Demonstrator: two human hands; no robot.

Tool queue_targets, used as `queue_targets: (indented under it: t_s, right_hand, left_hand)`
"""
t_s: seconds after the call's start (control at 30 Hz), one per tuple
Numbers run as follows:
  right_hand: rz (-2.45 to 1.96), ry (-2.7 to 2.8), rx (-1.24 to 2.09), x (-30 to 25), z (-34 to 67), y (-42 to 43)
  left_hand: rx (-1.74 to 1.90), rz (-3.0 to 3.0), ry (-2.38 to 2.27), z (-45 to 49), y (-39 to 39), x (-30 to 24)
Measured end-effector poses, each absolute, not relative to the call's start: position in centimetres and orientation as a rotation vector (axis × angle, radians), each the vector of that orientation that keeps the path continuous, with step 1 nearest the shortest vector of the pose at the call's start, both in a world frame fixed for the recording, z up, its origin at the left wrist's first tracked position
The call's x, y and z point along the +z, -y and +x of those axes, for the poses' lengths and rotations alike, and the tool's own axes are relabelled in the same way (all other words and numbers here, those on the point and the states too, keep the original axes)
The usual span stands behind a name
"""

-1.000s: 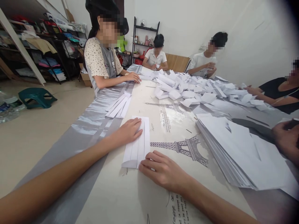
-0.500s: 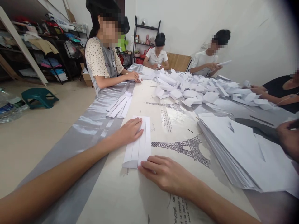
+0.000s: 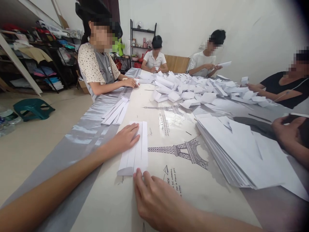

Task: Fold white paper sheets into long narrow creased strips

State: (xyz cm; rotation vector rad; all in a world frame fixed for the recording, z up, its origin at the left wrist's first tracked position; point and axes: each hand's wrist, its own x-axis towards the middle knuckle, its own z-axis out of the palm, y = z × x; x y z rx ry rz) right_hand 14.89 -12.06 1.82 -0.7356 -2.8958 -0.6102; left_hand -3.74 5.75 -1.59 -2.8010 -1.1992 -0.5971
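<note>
White folded paper (image 3: 137, 151), creased into long parallel panels, lies on the printed table cover, its near left end bulging up slightly. My left hand (image 3: 126, 137) rests on its upper left part with the fingers stretched out, pressing it down. At the near right end, my right hand (image 3: 154, 196) has bent fingers drawn together, the tips on the paper's edge; the thumb is partly hidden. Just beyond my left hand lies a fanned bundle of folded paper strips (image 3: 116, 111).
A thick stack of white sheets (image 3: 236, 154) lies to the right, beside another person's hand (image 3: 289, 132). A heap of folded papers (image 3: 188, 87) covers the far table. Several people sit around it, hands on papers. A green stool (image 3: 33, 108) stands on the floor at left.
The view has shifted, so most things appear further left. My right hand has turned so its fingers point more away from me along the paper's near edge. My left hand stays on the paper.
</note>
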Motion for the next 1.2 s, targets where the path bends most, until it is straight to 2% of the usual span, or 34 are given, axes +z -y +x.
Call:
queue_targets:
  t_s: [0.13, 0.8, 1.0, 1.2]
  right_hand:
    - [-0.871, 2.808, -0.727, 0.6, 13.6, 13.2]
    - [-0.864, 2.797, -0.493, 1.3, 15.1, 12.1]
    - [-0.955, 2.731, -0.162, 0.5, 16.2, 10.0]
    - [-0.835, 2.721, 0.174, 1.6, 17.5, 7.7]
  left_hand:
    - [-0.568, -2.796, 1.211, -3.7, -5.5, -1.3]
    - [-0.599, -2.794, 1.215, -3.5, -5.6, -1.7]
    - [-0.618, -2.787, 1.234, -3.5, -5.5, -2.0]
    - [-0.559, -2.848, 1.193, -3.7, -5.0, -1.1]
